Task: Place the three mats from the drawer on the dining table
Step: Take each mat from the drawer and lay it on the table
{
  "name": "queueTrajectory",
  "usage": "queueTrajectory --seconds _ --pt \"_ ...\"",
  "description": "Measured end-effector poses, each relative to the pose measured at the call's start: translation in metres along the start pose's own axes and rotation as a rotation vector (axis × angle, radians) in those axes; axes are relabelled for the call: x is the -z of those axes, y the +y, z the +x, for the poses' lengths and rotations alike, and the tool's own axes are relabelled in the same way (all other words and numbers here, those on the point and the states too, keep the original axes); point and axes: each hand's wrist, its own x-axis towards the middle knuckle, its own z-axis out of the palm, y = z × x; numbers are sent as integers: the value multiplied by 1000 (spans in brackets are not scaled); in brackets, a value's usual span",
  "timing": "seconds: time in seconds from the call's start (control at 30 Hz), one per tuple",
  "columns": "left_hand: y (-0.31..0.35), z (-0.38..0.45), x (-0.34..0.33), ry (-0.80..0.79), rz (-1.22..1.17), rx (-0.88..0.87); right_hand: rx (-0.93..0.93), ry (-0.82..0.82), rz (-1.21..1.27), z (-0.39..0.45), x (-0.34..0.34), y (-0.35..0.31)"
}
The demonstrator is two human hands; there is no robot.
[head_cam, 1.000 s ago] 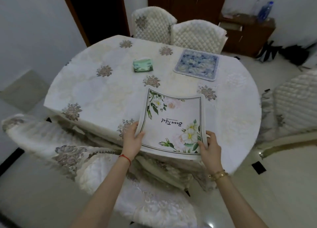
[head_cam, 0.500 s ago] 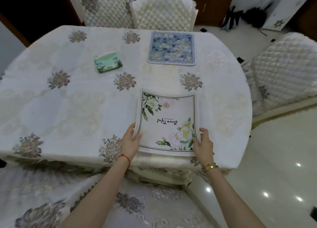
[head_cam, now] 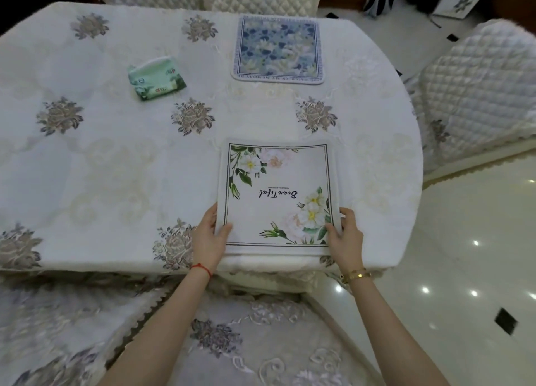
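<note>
Since a second ago the white mat (head_cam: 278,197) has come down from mid-air to lie flat at the tabletop's (head_cam: 116,165) near edge. Left hand (head_cam: 209,237) and right hand (head_cam: 345,237) pinch its near corners, thumbs on top. A second edge shows beneath it. One blue mat (head_cam: 278,49) lies at the far edge; one tissue pack (head_cam: 156,78) lies left of it, with bare cloth between.

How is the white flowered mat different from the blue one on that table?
The white mat has a plain white middle with flowers in two corners and lettering; the blue mat is patterned all over. The white mat lies at the near edge, gripped by the left hand and right hand; the blue mat lies untouched at the far side. Both are square and flat.
</note>
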Motion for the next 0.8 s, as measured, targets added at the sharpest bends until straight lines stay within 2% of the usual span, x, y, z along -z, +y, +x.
queueTrajectory --seconds 0.47,0.57,0.67,0.8 --pt "1 -6 1 19 62 -69 13 -33 -43 -6 7 1" --pt "1 -5 4 58 150 -93 60 -34 -76 -7 12 2" --pt "-1 -2 10 74 248 -134 118 -2 -221 -6 15 9" --pt "0 15 17 70 473 -326 267 78 -336 6 11 0"
